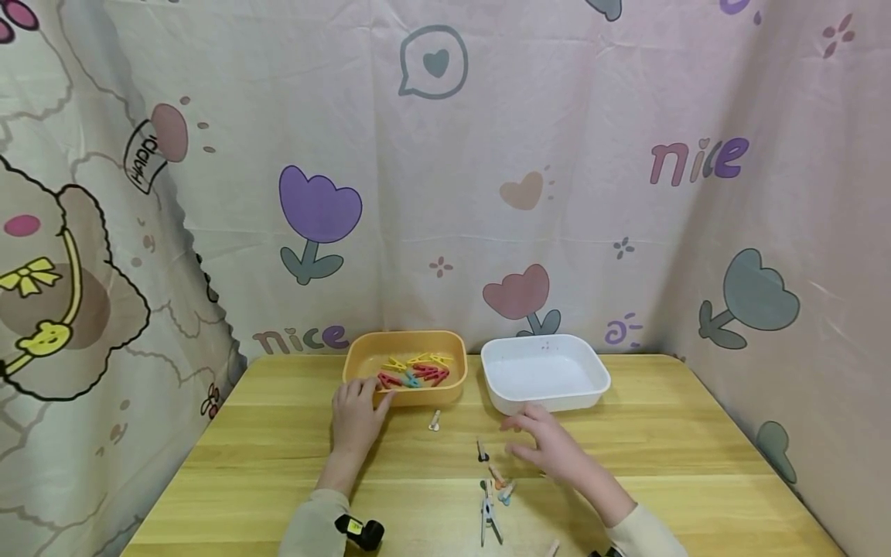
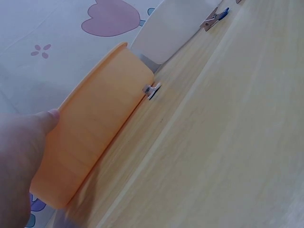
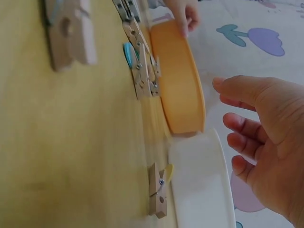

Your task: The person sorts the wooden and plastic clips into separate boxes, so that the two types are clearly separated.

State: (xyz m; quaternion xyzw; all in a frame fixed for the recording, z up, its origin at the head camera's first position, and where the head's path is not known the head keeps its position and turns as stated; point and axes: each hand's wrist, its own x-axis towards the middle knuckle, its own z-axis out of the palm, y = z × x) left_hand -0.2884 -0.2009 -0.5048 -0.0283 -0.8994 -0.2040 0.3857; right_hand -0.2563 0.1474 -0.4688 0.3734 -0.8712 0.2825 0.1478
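On the left, the left hand [image 1: 356, 418] is gripping the near left corner of an orange tray [image 1: 425, 398], thumb against its near side; coloured clips [image 1: 435, 374] are lying inside. Nearer, between the hands, loose wooden clips [image 1: 435, 420] are lying on the table [image 1: 209, 480]. On the right, the right hand [image 1: 550, 447] is hovering by the near edge of a white tray [image 1: 581, 401], fingers spread and holding nothing. A light left-hand hold would likely be steadying the tray without tipping it; the right fingers would do best pinching one clip across its sides, clear of its neighbours. Counting left to right: one orange tray, containing about three yellow, three or four red and at least one blue clip, overlapping too closely for certainty; at least six loose clips; one white tray.
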